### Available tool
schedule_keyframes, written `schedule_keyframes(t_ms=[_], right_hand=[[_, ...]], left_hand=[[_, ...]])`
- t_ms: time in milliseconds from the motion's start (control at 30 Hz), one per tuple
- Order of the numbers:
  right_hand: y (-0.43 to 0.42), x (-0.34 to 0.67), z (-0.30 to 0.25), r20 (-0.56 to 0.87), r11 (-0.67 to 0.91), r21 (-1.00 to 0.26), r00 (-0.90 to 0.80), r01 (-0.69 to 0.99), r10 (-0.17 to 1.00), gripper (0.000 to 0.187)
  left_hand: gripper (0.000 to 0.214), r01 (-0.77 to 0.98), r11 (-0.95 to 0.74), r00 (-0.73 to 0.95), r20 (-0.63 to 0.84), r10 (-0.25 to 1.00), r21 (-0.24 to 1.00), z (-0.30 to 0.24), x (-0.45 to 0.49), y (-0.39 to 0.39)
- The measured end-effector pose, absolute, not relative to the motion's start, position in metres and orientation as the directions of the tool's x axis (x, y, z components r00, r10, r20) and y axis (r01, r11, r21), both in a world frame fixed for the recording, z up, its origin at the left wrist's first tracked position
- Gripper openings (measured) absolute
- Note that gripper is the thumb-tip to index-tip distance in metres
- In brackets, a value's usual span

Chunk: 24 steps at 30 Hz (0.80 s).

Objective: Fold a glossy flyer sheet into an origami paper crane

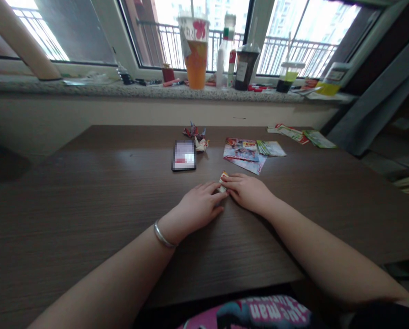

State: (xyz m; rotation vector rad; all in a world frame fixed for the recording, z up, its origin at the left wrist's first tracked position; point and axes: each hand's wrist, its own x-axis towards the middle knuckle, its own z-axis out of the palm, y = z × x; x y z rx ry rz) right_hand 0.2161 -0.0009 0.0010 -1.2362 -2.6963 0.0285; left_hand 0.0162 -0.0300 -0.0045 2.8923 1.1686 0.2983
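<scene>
Both hands rest on the dark wooden table (88, 192) and meet at a small folded piece of coloured paper (223, 176). My left hand (197, 208), with a silver bracelet at the wrist, has its fingers curled and pressed on the paper's near end. My right hand (249, 192) pinches the paper from the right with closed fingers. Most of the paper is hidden under the fingertips.
A phone (184, 155) lies beyond the hands, with folded paper figures (196, 137) beside it. Printed paper sheets (245, 153) and more leaflets (300, 135) lie to the right. Drink cups (195, 52) and bottles (225, 50) stand on the windowsill.
</scene>
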Motion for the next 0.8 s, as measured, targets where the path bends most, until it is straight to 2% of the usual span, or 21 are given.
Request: schedule_keyframes(t_ms=[567,800], right_hand=[[0.007,0.218,-0.013,0.096,0.619,-0.017,-0.614,0.786,0.783,0.051],[0.013,0.216,-0.010,0.154,0.578,-0.008,-0.570,0.816,0.807,0.048]], left_hand=[[0.041,0.695,-0.710,0.694,0.150,0.704,0.119,-0.003,0.018,-0.030],[0.039,0.689,-0.707,0.693,0.142,0.707,0.158,-0.003,0.018,-0.029]])
